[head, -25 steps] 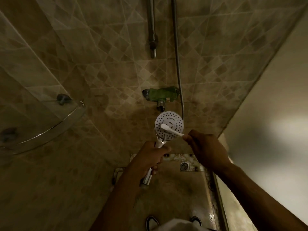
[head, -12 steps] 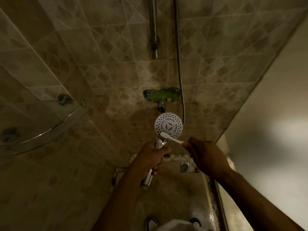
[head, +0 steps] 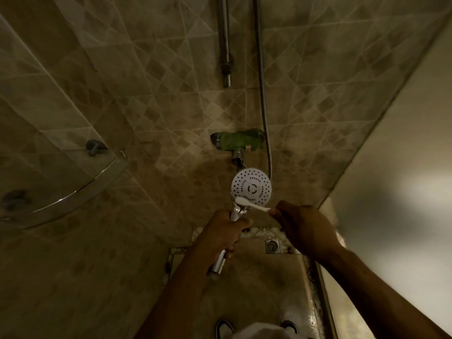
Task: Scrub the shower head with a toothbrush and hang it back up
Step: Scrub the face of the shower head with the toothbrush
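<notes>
A round white shower head (head: 252, 187) with many small holes faces me at the centre of the view. My left hand (head: 220, 234) grips its chrome handle, whose lower end sticks out below my fist. My right hand (head: 303, 228) pinches the handle of a white toothbrush (head: 252, 204). The brush head lies against the lower left edge of the shower face. The metal hose (head: 263, 94) runs up the wall from behind the shower head.
A vertical chrome rail (head: 225, 45) is fixed to the tiled wall above. The mixer tap (head: 238, 143) has a green cloth wrapped round it. A curved glass corner shelf (head: 73, 187) juts out at left. A floor drain (head: 272, 246) lies below my hands.
The toothbrush head has slid down the shower face, from its middle to its lower left edge. Both hands stay in nearly the same place.
</notes>
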